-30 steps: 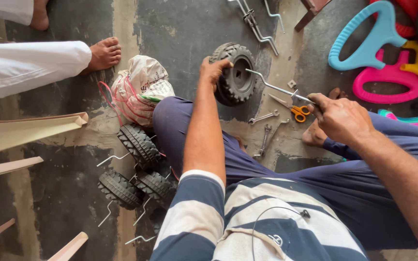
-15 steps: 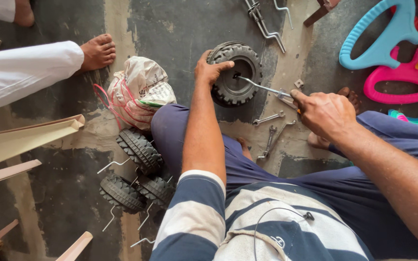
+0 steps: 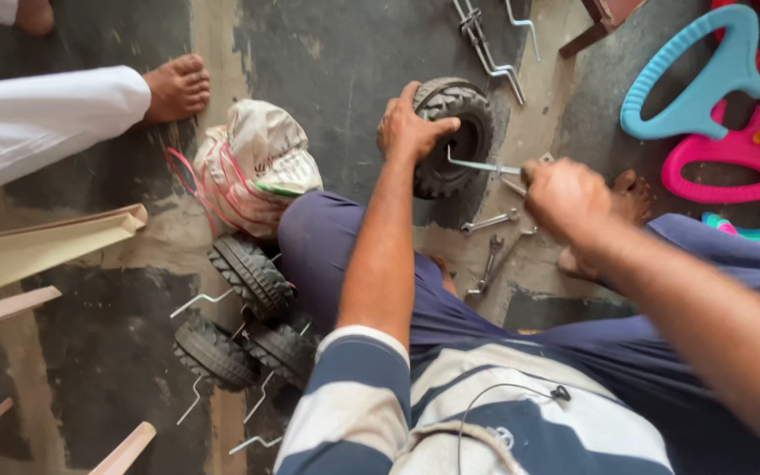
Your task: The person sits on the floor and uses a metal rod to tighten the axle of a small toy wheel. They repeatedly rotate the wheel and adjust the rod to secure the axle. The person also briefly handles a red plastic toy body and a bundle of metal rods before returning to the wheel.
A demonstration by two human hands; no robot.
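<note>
Left hand [image 3: 411, 130]: clasps black knobbly rubber toy wheel [image 3: 452, 136] upright on concrete floor [image 3: 327, 62]
Right hand [image 3: 565, 198]: fist around thin metal rod [image 3: 478, 164] at hub
Progress: three wheels [image 3: 252, 317] stacked nearby; this one unfinished

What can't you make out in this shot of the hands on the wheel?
Head view only:
- Wheel hub: covered by the left hand.
- Tool handle: hidden inside the right hand; its kind is unclear.
- Right forearm: blurred, cut by the right edge.
- Pink and blue plastic handles: cut by the right edge.
</note>
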